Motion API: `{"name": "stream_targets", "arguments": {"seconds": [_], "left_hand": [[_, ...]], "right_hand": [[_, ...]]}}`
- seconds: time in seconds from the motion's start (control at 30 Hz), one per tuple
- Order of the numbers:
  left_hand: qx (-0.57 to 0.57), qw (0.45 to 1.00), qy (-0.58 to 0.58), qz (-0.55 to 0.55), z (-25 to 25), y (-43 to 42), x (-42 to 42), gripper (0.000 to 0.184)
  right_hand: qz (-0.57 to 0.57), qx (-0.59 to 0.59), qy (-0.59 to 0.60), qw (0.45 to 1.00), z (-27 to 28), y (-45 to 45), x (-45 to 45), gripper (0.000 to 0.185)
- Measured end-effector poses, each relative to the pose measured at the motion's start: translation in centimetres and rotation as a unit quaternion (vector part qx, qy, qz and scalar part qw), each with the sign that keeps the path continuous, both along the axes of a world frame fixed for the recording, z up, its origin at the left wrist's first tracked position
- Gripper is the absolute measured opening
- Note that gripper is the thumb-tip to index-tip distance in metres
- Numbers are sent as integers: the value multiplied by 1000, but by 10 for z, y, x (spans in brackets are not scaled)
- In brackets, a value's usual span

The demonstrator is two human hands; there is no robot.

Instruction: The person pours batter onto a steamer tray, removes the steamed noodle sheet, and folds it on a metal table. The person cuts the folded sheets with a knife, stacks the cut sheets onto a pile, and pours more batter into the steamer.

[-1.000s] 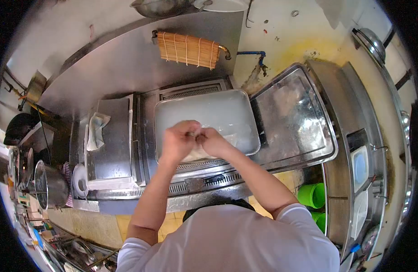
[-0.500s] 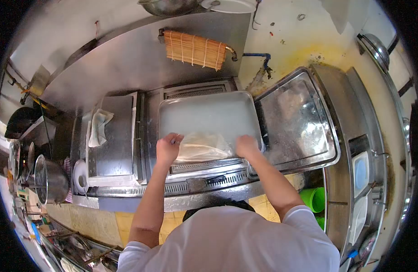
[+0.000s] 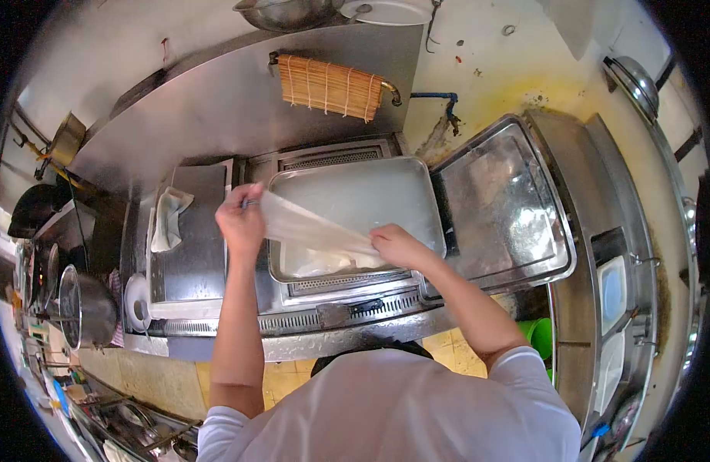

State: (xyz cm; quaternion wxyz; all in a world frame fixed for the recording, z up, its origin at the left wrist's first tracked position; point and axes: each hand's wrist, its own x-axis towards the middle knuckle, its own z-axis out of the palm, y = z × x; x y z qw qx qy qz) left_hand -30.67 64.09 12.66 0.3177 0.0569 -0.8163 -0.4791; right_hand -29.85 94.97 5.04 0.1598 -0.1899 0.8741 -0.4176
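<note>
My left hand [image 3: 243, 222] is closed on one corner of a thin, translucent white sheet [image 3: 313, 223], which looks like a rice noodle sheet. The opposite end is pinched by my right hand [image 3: 397, 246]. Between the hands the sheet stretches on a slant, the left end higher. Below it lies a shallow rectangular metal tray [image 3: 405, 165] with a pale, whitish inner surface. Bunched pale material [image 3: 316, 263] rests along the tray's near edge, and I cannot tell whether it is part of the sheet.
A second metal tray [image 3: 497, 219] leans at the right. On the left, a folded white cloth [image 3: 170, 218] lies on a flat metal surface [image 3: 197, 266]. A scraper with a black handle [image 3: 364, 306] sits on the front ledge. A bamboo mat [image 3: 330, 86] hangs behind.
My left hand has risen and moved left, pulling the sheet up off the tray's near side. My right hand has shifted slightly left, and the sheet is now stretched between both.
</note>
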Motion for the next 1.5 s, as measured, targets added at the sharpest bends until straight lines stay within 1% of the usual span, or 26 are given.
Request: {"name": "stream_targets", "arguments": {"seconds": [0.07,0.1,0.17,0.2,0.23,0.27,0.3,0.37,0.43,0.5,0.57,0.6,0.67,0.77,0.87,0.93,1.03,1.1,1.13,1.2,1.27,1.3,1.37,1.4,1.47,1.5], "left_hand": [[28,999,-15,42,-27,-34,-5,17],[42,997,-22,64,-37,-42,-6,20],[67,997,-26,31,-42,-39,-3,23],[79,996,-28,16,-43,-34,-2,25],[21,999,-46,12,-32,-22,4,22],[1,999,-41,-8,-31,-12,5,21],[-18,999,-35,-27,-29,-3,5,20],[-52,996,-22,-68,-25,16,4,17],[-81,990,-10,-111,-13,37,5,15],[-102,982,7,-156,9,63,7,12],[-109,973,33,-200,28,84,6,11],[-105,969,50,-218,35,92,4,10],[-110,965,73,-228,40,95,0,10],[-118,969,90,-195,40,81,-4,9],[-76,982,96,-142,32,49,-4,8],[-25,990,105,-94,11,23,-5,7],[-44,997,-12,58,-30,-10,1,15],[-75,990,-114,43,-77,-29,5,18],[-89,982,-164,36,-104,-33,8,20],[-171,957,-224,-67,-155,-24,21,21],[-258,913,-286,-133,-178,-3,33,19],[-260,904,-306,-146,-182,4,34,20],[-264,886,-342,-171,-186,16,28,22],[-230,904,-316,-175,-174,26,26,20],[-159,932,-270,-183,-126,52,23,15],[-114,950,-208,-204,-109,66,19,12]], "right_hand": [[12,57,16,998,-20,27,6,27],[-10,94,11,995,-37,43,6,26],[-55,170,2,984,-72,70,6,25],[-50,247,19,968,-83,75,8,26],[-44,321,37,945,-90,76,10,28],[-38,393,56,917,-97,77,9,29],[-36,411,37,910,-88,71,7,31],[-32,445,-1,895,-39,42,4,35],[-59,364,141,919,4,15,6,38],[-151,147,261,942,29,-18,-8,34],[-116,-80,274,951,45,-46,-24,27],[-88,-159,211,960,59,-59,-26,28],[-29,-311,80,947,85,-74,-24,30],[-42,-178,-87,979,63,-70,-20,26],[-51,-49,-44,997,24,-51,-10,25],[-24,61,25,998,-21,-20,-9,26],[-70,151,76,983,-81,34,-4,24],[-93,243,124,958,-103,59,-1,23],[-94,221,171,956,-103,57,3,22],[-94,173,261,945,-100,45,14,21],[-26,273,90,958,-89,33,10,20],[7,318,4,948,-85,31,7,20],[-31,351,17,936,-77,30,0,21],[-48,367,23,929,-74,29,-3,21],[-106,229,100,962,-31,5,-11,20],[-107,41,133,984,-23,-11,-13,18]]}}
